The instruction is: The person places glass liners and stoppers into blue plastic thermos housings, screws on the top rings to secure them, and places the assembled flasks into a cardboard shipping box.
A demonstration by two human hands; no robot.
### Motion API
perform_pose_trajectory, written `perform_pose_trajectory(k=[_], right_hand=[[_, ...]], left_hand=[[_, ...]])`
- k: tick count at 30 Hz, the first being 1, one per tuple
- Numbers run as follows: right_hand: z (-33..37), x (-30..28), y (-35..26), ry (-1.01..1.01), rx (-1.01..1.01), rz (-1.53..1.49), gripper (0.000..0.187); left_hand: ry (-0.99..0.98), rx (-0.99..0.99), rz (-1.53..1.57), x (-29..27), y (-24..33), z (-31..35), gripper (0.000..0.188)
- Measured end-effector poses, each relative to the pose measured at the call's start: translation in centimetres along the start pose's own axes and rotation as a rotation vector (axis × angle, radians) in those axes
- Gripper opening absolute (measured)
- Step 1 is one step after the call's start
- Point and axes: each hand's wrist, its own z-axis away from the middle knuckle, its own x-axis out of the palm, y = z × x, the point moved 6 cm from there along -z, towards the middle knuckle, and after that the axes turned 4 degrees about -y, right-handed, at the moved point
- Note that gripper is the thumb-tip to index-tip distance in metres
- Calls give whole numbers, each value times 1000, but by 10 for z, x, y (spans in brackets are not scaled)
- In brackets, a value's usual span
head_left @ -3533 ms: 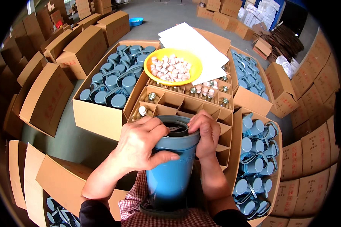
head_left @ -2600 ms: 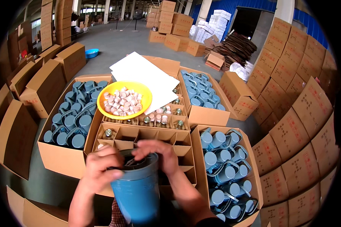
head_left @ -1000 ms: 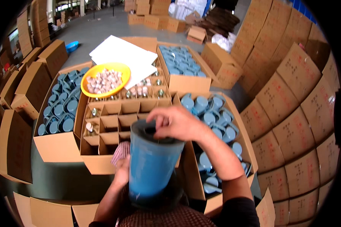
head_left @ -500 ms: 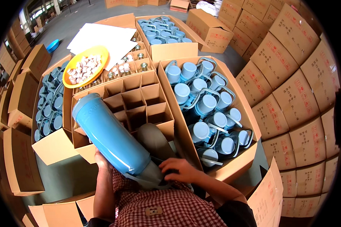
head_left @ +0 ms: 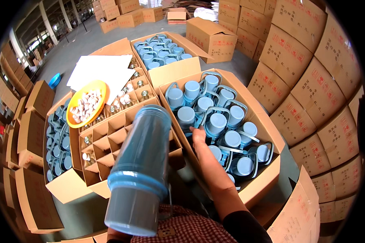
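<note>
A blue thermos flask casing (head_left: 142, 150) with a grey lower end tilts in front of me, over the divided carton. My left forearm (head_left: 119, 235) runs up behind it from the lower edge; the casing hides the left hand that holds it up. My right hand (head_left: 197, 136) reaches into the right-hand carton (head_left: 267, 172), fingers apart, beside a light-blue thermos top (head_left: 186, 116) with a round lid. Its fingertips are partly hidden among the tops and their carrying handles. Several such tops stand closely packed there.
The divided carton (head_left: 95, 187) holds glass bottles in some cells. A yellow bowl (head_left: 103, 108) of small pale pieces and white sheets (head_left: 94, 72) lie on its far part. More blue parts fill a left carton (head_left: 67, 196) and a far carton (head_left: 172, 69). Stacked cartons (head_left: 296, 95) line the right.
The casing has swung more upright, its grey end now toward me. My right hand has left that end and moved forward right into the carton of tops. The view has shifted.
</note>
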Motion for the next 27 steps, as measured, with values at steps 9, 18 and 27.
perform_pose_trajectory(k=[9, 18, 27], right_hand=[[0, 5, -41, -358, 31, -608, 22], [18, -120, -62, -67, -135, -227, 31], [154, -147, -35, -271, -253, -261, 30]], left_hand=[[-124, -112, 4, 45, -42, -24, 42], [-269, -193, 22, 88, -80, -33, 38], [-332, -115, 55, 146, -69, -70, 35]])
